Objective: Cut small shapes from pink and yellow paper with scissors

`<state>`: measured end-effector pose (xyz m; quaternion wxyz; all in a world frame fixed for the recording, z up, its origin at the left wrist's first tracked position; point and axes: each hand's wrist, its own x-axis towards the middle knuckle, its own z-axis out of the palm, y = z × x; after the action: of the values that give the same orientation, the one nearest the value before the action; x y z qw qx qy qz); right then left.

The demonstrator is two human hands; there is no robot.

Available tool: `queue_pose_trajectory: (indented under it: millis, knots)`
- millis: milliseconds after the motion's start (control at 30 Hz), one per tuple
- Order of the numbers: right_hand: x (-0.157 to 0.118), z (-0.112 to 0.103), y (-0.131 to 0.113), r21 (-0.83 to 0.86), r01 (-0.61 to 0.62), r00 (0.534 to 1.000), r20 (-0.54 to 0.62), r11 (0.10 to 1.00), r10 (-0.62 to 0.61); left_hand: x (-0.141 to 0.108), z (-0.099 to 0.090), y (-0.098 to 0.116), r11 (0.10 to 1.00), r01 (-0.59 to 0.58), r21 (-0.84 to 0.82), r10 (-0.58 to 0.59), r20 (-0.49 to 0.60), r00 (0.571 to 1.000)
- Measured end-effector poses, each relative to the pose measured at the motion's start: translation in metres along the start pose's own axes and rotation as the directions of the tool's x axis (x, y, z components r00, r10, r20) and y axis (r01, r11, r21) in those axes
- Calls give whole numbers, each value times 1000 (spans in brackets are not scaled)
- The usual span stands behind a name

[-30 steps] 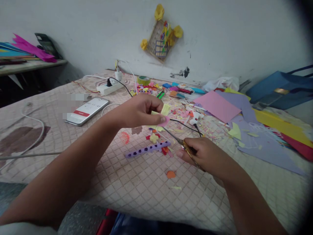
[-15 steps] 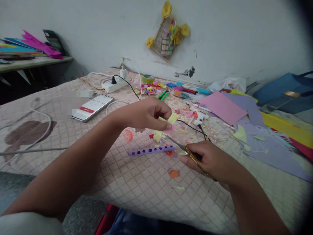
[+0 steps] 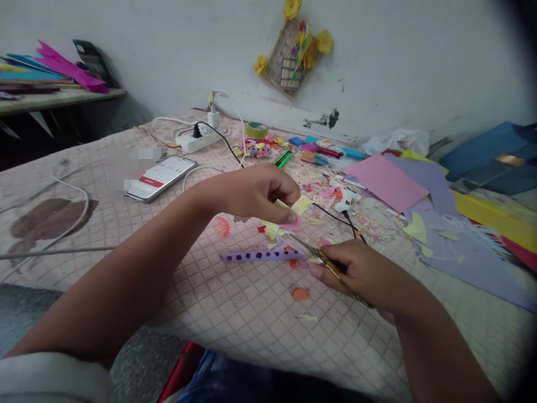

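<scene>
Between the thumb and fingers of my left hand (image 3: pixel 268 193) are small pieces of paper, a yellow strip (image 3: pixel 301 205) and a pink piece (image 3: pixel 292 224). My right hand (image 3: pixel 356 268) is closed around the gold handles of a pair of scissors (image 3: pixel 321 257). The blades point up and left, their tips close to the pink piece; I cannot tell whether they touch it. Beneath the blades lies a purple paper strip (image 3: pixel 262 256) with a row of dark spots. An orange paper disc (image 3: pixel 300 294) rests on the cloth nearer to me.
A phone (image 3: pixel 161 178) and a white power strip (image 3: pixel 197 140) with cables stand at the left. Paper scraps, a green cutter (image 3: pixel 282 159) and a glue gun (image 3: pixel 344 200) lie beyond my hands. Pink paper (image 3: pixel 388 182) and purple sheets (image 3: pixel 470 268) cover the right side.
The view has shifted slightly. Both hands keep nearly the same pose, with the paper and the scissors still held; the scissor blades look slightly more apart.
</scene>
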<state>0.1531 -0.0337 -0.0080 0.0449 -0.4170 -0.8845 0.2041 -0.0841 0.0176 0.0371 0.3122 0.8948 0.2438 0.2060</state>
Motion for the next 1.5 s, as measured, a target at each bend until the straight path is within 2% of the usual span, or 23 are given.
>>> queue_pose_trajectory:
  millis: [367, 667, 1167, 1367, 1500]
  knots:
    - [1, 2, 4, -89, -8, 1000, 4, 996, 9, 0, 0, 0, 1000, -10, 18, 10, 16, 1000]
    - [1, -2, 0, -103, 24, 1000, 3, 994, -24, 1, 0, 1, 998, -39, 50, 38, 26, 999]
    - [1, -1, 2, -102, 23, 1000, 17, 995, -21, 1, -1, 2, 999, -10, 49, 9, 29, 1000]
    - [-1, 0, -1, -107, -6, 999, -42, 994, 1, 0, 0, 3, 1000, 24, 19, -24, -17, 1000]
    - [-2, -2, -4, -93, -52, 998, -52, 994, 48, 1, -2, 7, 998, 22, 58, -16, -105, 994]
